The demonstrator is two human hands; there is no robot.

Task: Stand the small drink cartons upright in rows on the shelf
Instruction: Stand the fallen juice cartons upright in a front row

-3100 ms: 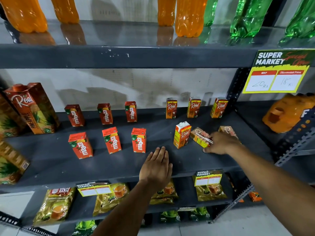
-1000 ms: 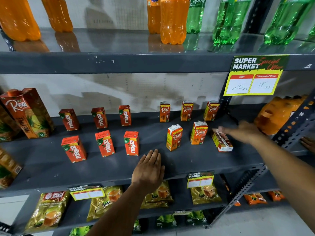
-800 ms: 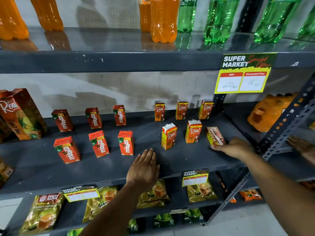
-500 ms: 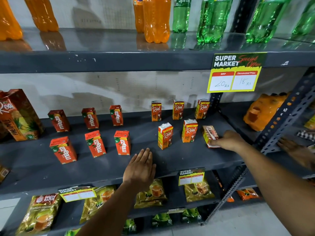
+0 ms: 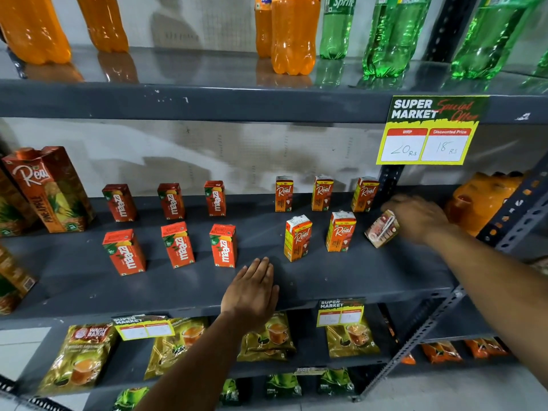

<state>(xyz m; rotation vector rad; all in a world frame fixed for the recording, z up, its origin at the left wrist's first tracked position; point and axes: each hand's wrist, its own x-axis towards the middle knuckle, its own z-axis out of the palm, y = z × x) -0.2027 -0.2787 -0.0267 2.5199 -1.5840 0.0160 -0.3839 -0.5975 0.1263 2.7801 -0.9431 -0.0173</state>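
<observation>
A small Real carton [image 5: 382, 229] was tilted at the right end of the front row on the grey middle shelf [image 5: 341, 280], its long axis slanting and its top leaning right toward the right hand [image 5: 418, 218]. That hand was motion-blurred; its fingers touched the carton's right side, but whether they were clamped on it could not be told. To the left, two Real cartons [image 5: 340, 231] stood upright, long axes vertical, "Real" facing out. Behind them three more Real cartons [image 5: 322, 192] stood upright in a back row. Further left, six red Maaza cartons [image 5: 223, 246] stood upright in two rows of three.

The left hand [image 5: 252, 292] lay flat on the shelf's front edge, fingers together.

A tall Real pineapple carton [image 5: 50, 188] stood far left. A yellow tag [image 5: 427, 132] above read "SUPER MARKET", "MRP 20 Rs", "Discounted Price 18 Rs". Fanta bottles [image 5: 293, 34] and Sprite bottles [image 5: 336, 28] stood on top; Wagh Bakri pouches [image 5: 83, 354] lay below.
</observation>
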